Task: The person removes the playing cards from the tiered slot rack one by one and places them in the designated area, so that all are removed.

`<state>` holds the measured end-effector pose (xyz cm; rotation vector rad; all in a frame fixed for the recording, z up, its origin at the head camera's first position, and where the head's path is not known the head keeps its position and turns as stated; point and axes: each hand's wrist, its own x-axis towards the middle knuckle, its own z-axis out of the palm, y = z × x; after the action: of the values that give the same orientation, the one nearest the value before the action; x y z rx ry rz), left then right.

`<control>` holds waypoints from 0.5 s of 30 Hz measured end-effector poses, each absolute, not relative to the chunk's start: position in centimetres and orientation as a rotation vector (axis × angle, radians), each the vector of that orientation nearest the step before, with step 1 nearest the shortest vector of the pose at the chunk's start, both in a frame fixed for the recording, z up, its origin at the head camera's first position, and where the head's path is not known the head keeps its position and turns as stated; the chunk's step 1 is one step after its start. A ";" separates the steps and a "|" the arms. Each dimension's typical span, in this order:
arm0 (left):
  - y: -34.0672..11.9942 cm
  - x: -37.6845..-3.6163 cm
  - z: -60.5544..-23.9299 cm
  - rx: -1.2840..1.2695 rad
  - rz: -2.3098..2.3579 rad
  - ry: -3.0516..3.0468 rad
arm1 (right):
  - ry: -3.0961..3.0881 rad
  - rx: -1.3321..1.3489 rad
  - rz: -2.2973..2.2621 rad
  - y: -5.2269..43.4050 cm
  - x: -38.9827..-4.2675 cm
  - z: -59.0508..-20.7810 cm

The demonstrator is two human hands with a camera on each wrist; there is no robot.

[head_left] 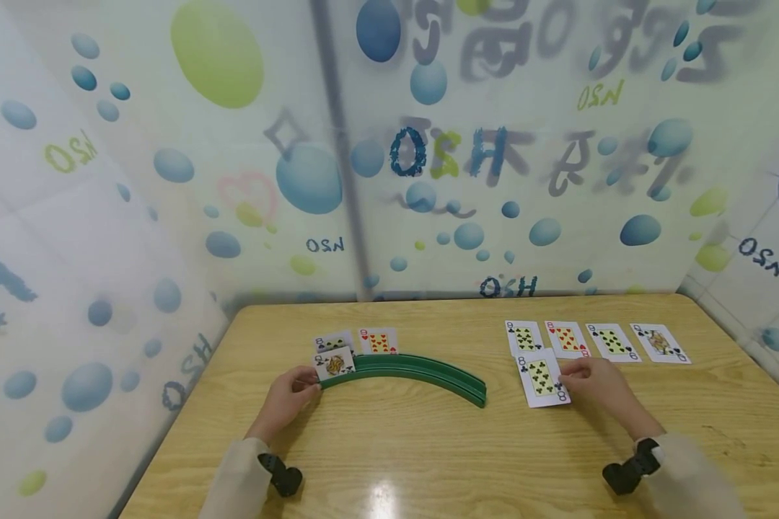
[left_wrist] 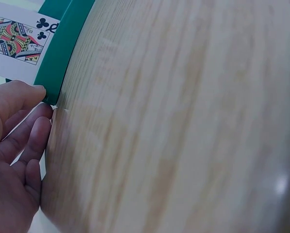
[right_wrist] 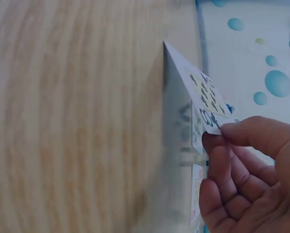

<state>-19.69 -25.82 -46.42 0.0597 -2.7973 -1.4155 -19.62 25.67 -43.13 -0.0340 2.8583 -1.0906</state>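
Observation:
A curved green card holder (head_left: pixel 415 364) lies on the wooden table. In its left end stands the queen of clubs (head_left: pixel 334 364). My left hand (head_left: pixel 288 398) pinches that end of the holder, the thumb on top and the fingers curled at its tip in the left wrist view. To the right, my right hand (head_left: pixel 600 389) pinches the eight of clubs (head_left: pixel 542 378) by its right edge between thumb and fingers. That card is tilted up off the table in the right wrist view, and in the head view it overlaps a black nine (head_left: pixel 524 336).
Also in the right-hand row lie the eight of hearts (head_left: pixel 566 339), another black nine (head_left: pixel 613 342) and a black face card (head_left: pixel 661 342). Behind the holder are the nine of hearts (head_left: pixel 379 340) and a partly hidden black eight (head_left: pixel 332 339). A patterned wall (head_left: pixel 441 259) borders the table's back.

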 end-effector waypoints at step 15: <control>-25.7 -19.7 -46.3 0.071 -1.426 -2.795 | 2.784 0.063 -1.080 25.1 -19.4 -44.4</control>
<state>-19.66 -25.70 -46.34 0.0709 -2.7953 -1.4264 -19.36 25.12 -44.36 0.0627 2.7838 -1.0797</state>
